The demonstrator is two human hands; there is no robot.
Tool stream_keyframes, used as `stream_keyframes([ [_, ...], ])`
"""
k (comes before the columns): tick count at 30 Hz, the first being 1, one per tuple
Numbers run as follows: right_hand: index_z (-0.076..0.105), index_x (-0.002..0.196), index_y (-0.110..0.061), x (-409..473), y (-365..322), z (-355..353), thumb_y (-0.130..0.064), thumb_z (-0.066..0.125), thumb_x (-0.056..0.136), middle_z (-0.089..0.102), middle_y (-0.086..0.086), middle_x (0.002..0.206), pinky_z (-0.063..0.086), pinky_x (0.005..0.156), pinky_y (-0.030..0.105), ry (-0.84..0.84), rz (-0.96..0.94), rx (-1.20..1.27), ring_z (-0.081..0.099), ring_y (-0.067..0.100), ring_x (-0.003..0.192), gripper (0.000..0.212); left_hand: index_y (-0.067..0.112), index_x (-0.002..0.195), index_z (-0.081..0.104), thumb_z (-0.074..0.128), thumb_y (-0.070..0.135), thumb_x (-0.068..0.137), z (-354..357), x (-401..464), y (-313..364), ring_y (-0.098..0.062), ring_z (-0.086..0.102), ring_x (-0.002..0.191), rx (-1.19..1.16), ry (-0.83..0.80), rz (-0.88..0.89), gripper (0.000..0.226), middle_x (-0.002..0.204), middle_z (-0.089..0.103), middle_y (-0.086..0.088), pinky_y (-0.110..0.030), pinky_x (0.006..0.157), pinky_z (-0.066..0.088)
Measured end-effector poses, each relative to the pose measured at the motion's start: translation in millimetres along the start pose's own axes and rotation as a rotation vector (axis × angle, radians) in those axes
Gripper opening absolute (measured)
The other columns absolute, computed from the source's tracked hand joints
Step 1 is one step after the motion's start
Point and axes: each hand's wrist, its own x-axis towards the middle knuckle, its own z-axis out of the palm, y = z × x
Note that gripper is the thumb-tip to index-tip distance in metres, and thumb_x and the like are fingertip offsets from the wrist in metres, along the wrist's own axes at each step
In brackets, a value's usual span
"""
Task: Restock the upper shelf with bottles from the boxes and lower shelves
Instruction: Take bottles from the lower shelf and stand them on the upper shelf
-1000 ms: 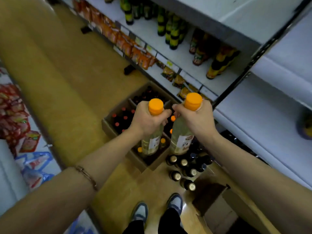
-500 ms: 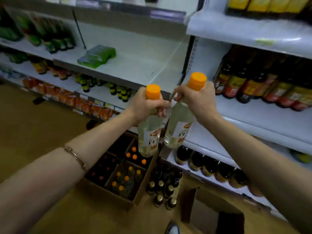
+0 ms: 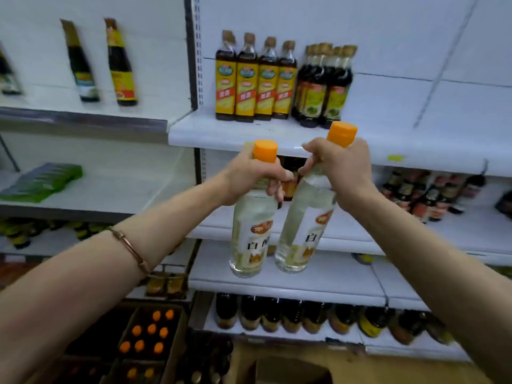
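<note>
While my left hand (image 3: 250, 177) and right hand (image 3: 342, 169) each grip a bottle's neck, dark bottles (image 3: 282, 81) crowd the upper shelf (image 3: 210, 133) behind.

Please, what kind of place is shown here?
Most likely a grocery shop aisle: white shelves with rows of sauce bottles, and an open box of orange-capped bottles on the floor.

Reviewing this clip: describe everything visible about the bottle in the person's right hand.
The right-hand bottle is clear, plastic-looking, filled with pale liquid, and topped by an orange cap. A white label with a red-orange emblem and dark characters wraps its body. It hangs in the air, tilted with the cap leaning right, in front of the white shelves. The right hand grips its neck just below the cap. It sits close beside the other bottle; contact unclear.
</note>
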Motion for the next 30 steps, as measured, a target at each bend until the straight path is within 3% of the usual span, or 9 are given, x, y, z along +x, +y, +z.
stream_keyframes([
  [5, 0.057, 0.044, -0.009, 16.7, -7.7, -104.8, -0.015, 0.068, 0.081, 0.063, 0.004, 0.048, 0.05, 0.062, 0.036, 0.062, 0.003, -0.06, 0.059, 0.028, 0.059, 0.039, 0.014, 0.042, 0.054, 0.07, 0.015, 0.062, 88.1, 57.7, 12.9, -0.026, 0.061, 0.051, -0.011, -0.085, -0.011, 0.026, 0.042, 0.049, -0.005, -0.033, 0.067, 0.05],
  [10, 0.058, 0.045, -0.009, 33.6, -0.5, -195.0, -0.013, 0.069, 0.08, 0.061, 0.002, 0.045, 0.049, 0.063, 0.04, 0.059, -0.016, -0.106, 0.057, 0.03, 0.058, 0.037, 0.013, 0.041, 0.054, 0.062, 0.007, 0.067, 173.7, 104.5, 22.1, -0.026, 0.059, 0.046, -0.068, -0.054, 0.056, 0.028, 0.04, 0.049, -0.006, -0.034, 0.065, 0.05],
  [15, 0.058, 0.05, -0.006, 53.2, 10.5, -253.1, -0.013, 0.068, 0.081, 0.061, 0.001, 0.045, 0.046, 0.061, 0.035, 0.039, -0.04, -0.112, 0.057, 0.029, 0.057, 0.034, 0.014, 0.038, 0.055, 0.063, 0.008, 0.065, 229.3, 143.1, 27.3, -0.026, 0.059, 0.046, -0.07, -0.012, 0.068, 0.028, 0.04, 0.049, -0.007, -0.032, 0.063, 0.048],
  [20, 0.061, 0.054, -0.003, 95.0, 8.8, -280.1, -0.012, 0.067, 0.081, 0.063, 0.004, 0.046, 0.043, 0.05, 0.022, 0.002, -0.015, -0.105, 0.055, 0.019, 0.044, 0.029, 0.013, 0.037, 0.055, 0.063, 0.008, 0.065, 245.0, 189.2, 41.1, -0.027, 0.059, 0.045, -0.058, 0.036, 0.082, 0.03, 0.039, 0.049, -0.007, -0.031, 0.061, 0.048],
  [25, 0.061, 0.051, -0.004, 144.6, 4.8, -288.3, -0.011, 0.067, 0.08, 0.064, 0.007, 0.049, 0.046, 0.056, 0.026, 0.006, -0.07, -0.103, 0.056, 0.022, 0.048, 0.03, 0.012, 0.036, 0.056, 0.059, 0.001, 0.076, 236.7, 245.9, 55.4, -0.024, 0.058, 0.045, -0.066, 0.009, 0.086, 0.041, 0.04, 0.05, -0.005, -0.03, 0.059, 0.048],
  [30, 0.058, 0.052, -0.004, 198.1, -1.2, -295.0, -0.008, 0.065, 0.08, 0.061, 0.006, 0.045, 0.039, 0.043, 0.013, 0.038, -0.08, -0.047, 0.057, 0.023, 0.052, 0.03, 0.012, 0.037, 0.055, 0.061, 0.01, 0.064, 223.6, 300.1, 68.0, -0.025, 0.06, 0.047, -0.035, 0.019, 0.143, 0.028, 0.04, 0.049, -0.004, -0.036, 0.072, 0.046],
])
